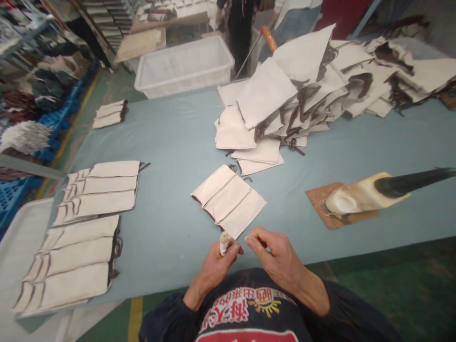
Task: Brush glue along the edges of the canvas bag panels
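Observation:
In the head view my left hand (218,263) is closed around a small brush (224,241), its tan, crusted tip pointing up and its handle wrapped in white. My right hand (281,254) is just to the right, with thumb and fingers curled together; whether anything is between them I cannot make out. Directly beyond both hands lies a cream fabric piece (230,199) with dark seams, made up of overlapping panels. Its near corner is close to my left hand. At the right, a whitish, glue-smeared container (352,197) with a black handle-like part lies on a brown board (317,199).
Cream fabric pieces (267,92) with dark straps are heaped across the back right of the blue-grey table (171,142). Overlapping stacks (107,185) line its left side. A white plastic tub (185,64) stands beyond the far edge, and people (242,33) are behind it.

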A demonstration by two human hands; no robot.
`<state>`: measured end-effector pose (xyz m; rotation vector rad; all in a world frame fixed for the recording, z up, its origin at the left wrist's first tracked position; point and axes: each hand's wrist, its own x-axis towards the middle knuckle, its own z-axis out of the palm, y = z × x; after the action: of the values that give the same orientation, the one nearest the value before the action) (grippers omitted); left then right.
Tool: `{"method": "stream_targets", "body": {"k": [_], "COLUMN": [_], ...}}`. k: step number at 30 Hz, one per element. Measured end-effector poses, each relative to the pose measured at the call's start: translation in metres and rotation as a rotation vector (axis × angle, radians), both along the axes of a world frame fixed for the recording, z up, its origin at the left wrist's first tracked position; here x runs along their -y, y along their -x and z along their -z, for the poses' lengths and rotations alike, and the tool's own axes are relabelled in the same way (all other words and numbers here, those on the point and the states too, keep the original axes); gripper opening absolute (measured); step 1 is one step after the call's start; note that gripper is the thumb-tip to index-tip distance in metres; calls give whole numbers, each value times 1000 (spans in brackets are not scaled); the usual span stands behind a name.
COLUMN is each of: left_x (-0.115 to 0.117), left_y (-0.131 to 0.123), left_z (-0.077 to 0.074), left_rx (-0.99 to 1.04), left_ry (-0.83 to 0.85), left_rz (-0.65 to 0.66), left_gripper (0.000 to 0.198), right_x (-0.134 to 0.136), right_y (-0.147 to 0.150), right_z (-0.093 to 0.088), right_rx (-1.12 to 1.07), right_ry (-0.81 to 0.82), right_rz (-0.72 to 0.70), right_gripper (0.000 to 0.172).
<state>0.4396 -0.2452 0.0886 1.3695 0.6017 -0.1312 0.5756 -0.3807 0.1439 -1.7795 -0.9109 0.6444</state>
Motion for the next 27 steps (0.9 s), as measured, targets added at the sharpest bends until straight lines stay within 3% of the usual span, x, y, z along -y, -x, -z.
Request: {"method": "stream_targets", "body": {"k": [6,15,18,24,27], "left_x": [1,1,-1,-3,-3], "left_y": [2,2,0,-5,-5], "left_z": [1,3,1,0,3], "left_rx": [44,71,42,67,57], "left_ry": [129,145,73,-234,-276], "left_rz": [4,41,52,60,39], "left_gripper": [55,53,51,45,44], "right_x": [-8,-14,-14,-12,-11], "right_y": [4,7,6,-1,-3], "right_z": [2,5,4,-1,2], "right_rx": [-62,-21,25,241,186], "right_ry": [-69,-41,-29,7,-3], "right_rz": [-16,-18,-29,-1,21], "right_gripper": [17,17,17,31,37]}}
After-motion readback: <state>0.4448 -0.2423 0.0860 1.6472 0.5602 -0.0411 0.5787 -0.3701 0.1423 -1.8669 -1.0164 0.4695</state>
